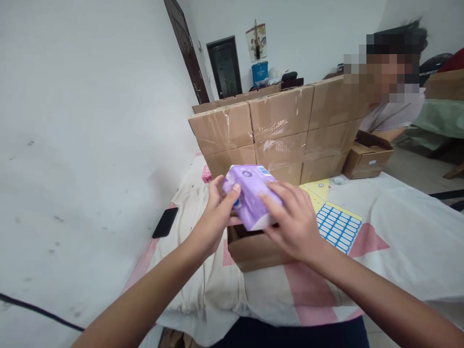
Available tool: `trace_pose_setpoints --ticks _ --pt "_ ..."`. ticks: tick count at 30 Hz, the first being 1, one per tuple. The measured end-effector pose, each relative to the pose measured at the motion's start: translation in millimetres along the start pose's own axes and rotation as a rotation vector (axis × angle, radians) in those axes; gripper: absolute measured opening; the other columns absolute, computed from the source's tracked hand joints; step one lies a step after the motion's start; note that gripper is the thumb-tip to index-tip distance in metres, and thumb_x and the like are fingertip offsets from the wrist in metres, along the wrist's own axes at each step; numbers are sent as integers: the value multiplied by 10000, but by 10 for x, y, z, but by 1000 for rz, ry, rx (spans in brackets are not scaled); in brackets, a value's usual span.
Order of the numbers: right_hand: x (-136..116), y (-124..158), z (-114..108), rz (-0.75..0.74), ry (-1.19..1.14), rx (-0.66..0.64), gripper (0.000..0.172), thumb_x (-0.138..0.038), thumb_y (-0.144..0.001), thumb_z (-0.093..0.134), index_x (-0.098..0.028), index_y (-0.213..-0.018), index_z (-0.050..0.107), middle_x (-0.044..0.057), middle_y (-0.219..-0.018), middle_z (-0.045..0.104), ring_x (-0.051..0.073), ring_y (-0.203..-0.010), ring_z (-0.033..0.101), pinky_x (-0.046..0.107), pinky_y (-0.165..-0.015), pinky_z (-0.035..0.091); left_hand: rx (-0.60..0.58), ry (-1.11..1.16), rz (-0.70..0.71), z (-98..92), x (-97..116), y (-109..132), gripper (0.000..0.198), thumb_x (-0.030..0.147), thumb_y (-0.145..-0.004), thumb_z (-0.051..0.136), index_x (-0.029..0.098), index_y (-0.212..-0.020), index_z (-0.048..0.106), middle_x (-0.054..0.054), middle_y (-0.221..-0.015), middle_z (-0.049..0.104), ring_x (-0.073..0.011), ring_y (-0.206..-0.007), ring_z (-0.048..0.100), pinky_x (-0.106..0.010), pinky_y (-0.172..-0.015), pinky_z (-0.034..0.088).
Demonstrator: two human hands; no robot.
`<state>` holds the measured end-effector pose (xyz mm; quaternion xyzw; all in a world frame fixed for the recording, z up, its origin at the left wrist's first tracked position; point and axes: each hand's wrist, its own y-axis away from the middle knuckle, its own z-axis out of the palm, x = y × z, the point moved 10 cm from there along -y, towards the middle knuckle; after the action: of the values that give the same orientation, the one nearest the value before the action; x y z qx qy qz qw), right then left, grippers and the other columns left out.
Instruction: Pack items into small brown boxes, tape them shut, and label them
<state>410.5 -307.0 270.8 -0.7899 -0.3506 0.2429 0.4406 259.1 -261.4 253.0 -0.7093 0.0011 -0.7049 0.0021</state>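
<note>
I hold a soft purple packet (250,191) in both hands above a small open cardboard box (253,251). My left hand (215,215) grips the packet's left end, thumb on top. My right hand (293,220) is closed over its right side, fingers lying across the top. The packet carries a small barcode label at its far corner. The box sits on a table covered with a white and pink cloth (391,227), and my hands hide most of its opening.
A wall of taped cardboard cartons (279,130) is stacked at the table's far side. A blue label sheet (339,226) lies right of the box, a black phone (165,222) at the left edge. Another person (393,82) sits behind an open carton (367,157).
</note>
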Motion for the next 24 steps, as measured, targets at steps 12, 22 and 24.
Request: trace_pose_setpoints --ticks 12,22,24 --pt "1122 279 212 897 -693 -394 435 -485 -931 586 -277 -1311 552 71 -1200 715 317 -1051 702 405 -772 598 -160 -1167 690 188 -501 629 132 152 -960 516 230 -1005 612 13 -881 717 -177 -872 659 -471 -1039 410" --pt "1186 505 729 787 -529 -691 404 -457 -897 636 -252 -1223 513 60 -1041 740 262 -882 721 359 -668 582 71 -1239 970 188 -553 855 218 49 -939 496 199 -1052 607 27 -794 693 -132 -759 634 -398 -1054 394" --pt "1152 639 853 815 -676 -798 402 -495 -947 567 -265 -1271 503 61 -1034 743 236 -813 731 324 -581 569 90 -1206 976 184 -552 866 211 49 -939 500 202 -1036 608 37 -781 694 -123 -724 623 -384 -1055 391"
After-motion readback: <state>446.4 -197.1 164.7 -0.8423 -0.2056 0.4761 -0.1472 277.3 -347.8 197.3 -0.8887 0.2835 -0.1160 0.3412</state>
